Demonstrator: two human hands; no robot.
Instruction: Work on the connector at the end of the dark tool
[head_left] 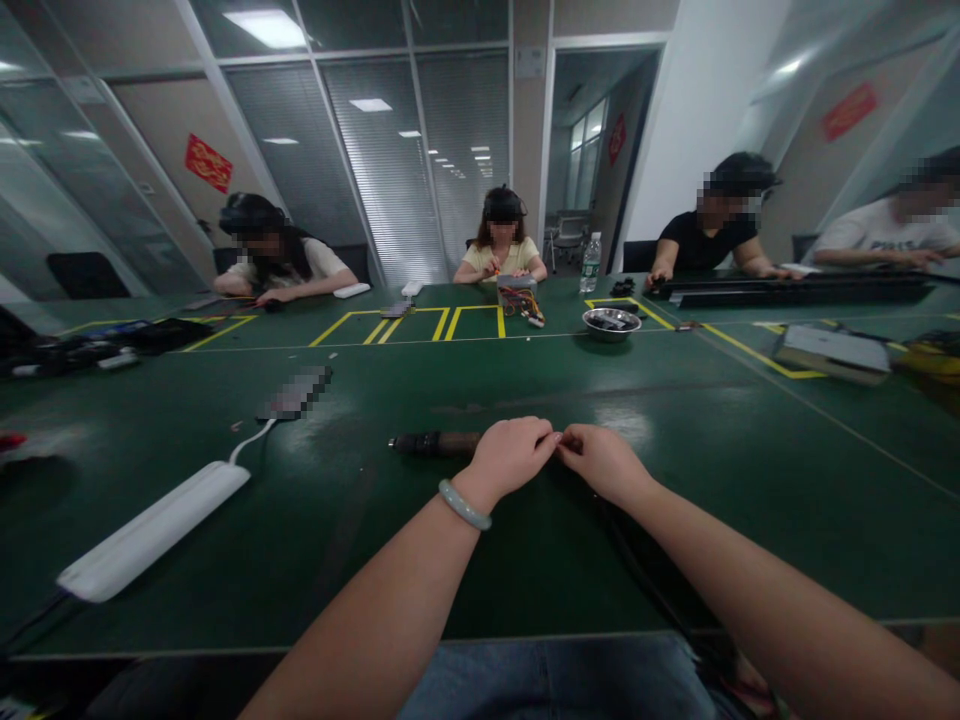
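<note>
A dark, slim corded tool that looks like an electric screwdriver (442,444) lies on the green table, its narrow black nose pointing left. My left hand (511,455), with a pale bangle on the wrist, is closed over the tool's rear part and hides it. Close beside it, my right hand (604,460) is closed in a pinch, its fingertips almost meeting those of my left. What sits between the right fingertips is too small to make out. From beneath my right hand a black cable (626,550) runs down to the table's near edge.
On the left lie a white power strip (157,530) and a phone (296,392) on a white cable. Farther off stand a metal bowl (611,323), a water bottle (591,264) and a grey box with wires (517,292). Several people sit across the table.
</note>
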